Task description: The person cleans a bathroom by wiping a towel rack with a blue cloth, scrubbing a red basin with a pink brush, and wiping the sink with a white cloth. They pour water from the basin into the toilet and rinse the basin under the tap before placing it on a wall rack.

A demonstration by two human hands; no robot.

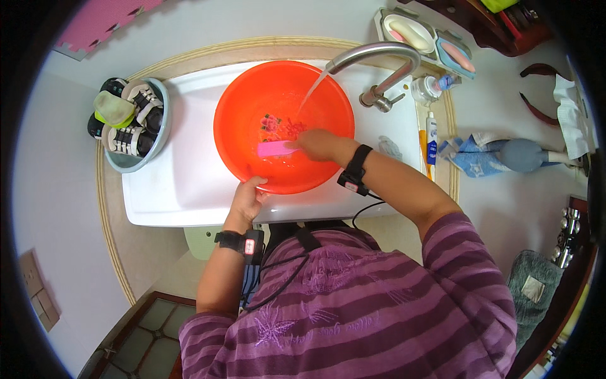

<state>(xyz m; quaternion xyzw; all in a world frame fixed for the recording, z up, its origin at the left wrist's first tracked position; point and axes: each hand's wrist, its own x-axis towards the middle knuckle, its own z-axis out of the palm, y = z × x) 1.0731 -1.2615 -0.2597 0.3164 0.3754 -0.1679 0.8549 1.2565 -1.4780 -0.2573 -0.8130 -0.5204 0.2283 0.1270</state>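
A red plastic basin with a flower print stands in the white sink. My left hand grips the basin's near rim, thumb on top. Inside the basin, my right hand holds a pink brush, its flat back facing up; the bristles are hidden. From the curved metal faucet, water runs into the basin behind my right hand.
At the left, a grey-blue basin holds several shoes. Soap dishes, a clear bottle and a toothpaste tube line the right side. A crumpled translucent thing lies on the sink's right part.
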